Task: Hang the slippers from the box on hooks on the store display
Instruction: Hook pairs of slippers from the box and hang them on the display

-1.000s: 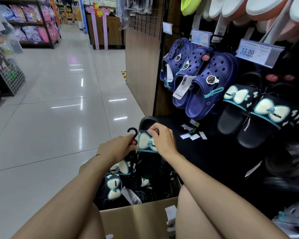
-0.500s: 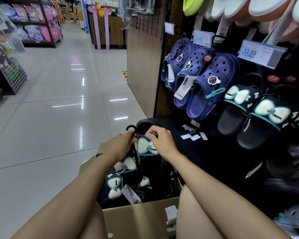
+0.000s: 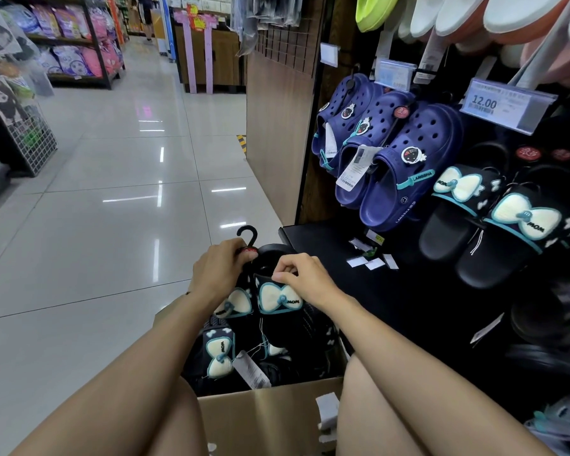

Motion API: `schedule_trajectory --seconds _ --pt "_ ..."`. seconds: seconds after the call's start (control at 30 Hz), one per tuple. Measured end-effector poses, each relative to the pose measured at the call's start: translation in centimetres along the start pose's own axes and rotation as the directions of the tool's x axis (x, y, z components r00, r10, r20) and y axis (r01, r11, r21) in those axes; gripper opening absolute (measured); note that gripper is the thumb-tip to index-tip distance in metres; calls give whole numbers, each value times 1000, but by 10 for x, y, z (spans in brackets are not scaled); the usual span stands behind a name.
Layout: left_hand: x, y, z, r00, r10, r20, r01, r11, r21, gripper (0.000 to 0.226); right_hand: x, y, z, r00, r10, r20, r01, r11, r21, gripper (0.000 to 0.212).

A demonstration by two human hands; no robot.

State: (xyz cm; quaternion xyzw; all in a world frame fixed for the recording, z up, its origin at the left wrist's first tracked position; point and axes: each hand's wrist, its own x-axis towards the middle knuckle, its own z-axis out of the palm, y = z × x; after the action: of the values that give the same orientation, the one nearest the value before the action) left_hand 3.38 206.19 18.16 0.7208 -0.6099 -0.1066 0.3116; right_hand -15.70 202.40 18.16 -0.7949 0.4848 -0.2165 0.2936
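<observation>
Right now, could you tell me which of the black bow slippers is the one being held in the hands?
The upright slipper above the box, under the black hanger hook. The left hand and right hand grip it; the others hang displayed or lie boxed.

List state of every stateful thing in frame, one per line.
Left hand: grips the hanger hook.
Right hand: pinches the held slipper pair by its strap edge.
Held slipper pair: lifted above the cardboard box.
Cardboard box: open, slippers inside.
Bow slippers: hanging on display.
Navy clogs: hanging, tagged.
</observation>
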Motion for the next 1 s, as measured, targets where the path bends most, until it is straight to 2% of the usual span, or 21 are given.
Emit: schedule_trajectory --seconds 0.27,0.37,0.47,0.6,0.73,0.87,1.0 --pt "-2 9 1 999 30 11 -30 1000 8 28 -3 5 -6 998 27 55 -29 999 29 6" --pt "-2 12 1 997 51 51 -49 998 -45 31 -5 3 -9 996 5 91 -14 996 93 16" --pt "-2 18 0 992 93 81 -87 993 -81 33 -6 -1 -9 998 -10 66 1 990 138 21" --pt "-5 29 -2 980 173 101 -166 984 -68 29 -7 -10 -10 998 14 61 -18 998 60 35" --pt "-6 36 -3 966 238 98 -229 969 -95 23 -8 -16 -12 997 83 6 -83 996 42 25" --pt "-5 38 -5 977 198 74 -173 950 -261 13 -9 -14 -14 995 90 53 -99 975 198 16" --pt "-5 43 -5 988 134 81 -99 934 -343 17 -11 -12 -15 996 79 38 -85 972 220 15"
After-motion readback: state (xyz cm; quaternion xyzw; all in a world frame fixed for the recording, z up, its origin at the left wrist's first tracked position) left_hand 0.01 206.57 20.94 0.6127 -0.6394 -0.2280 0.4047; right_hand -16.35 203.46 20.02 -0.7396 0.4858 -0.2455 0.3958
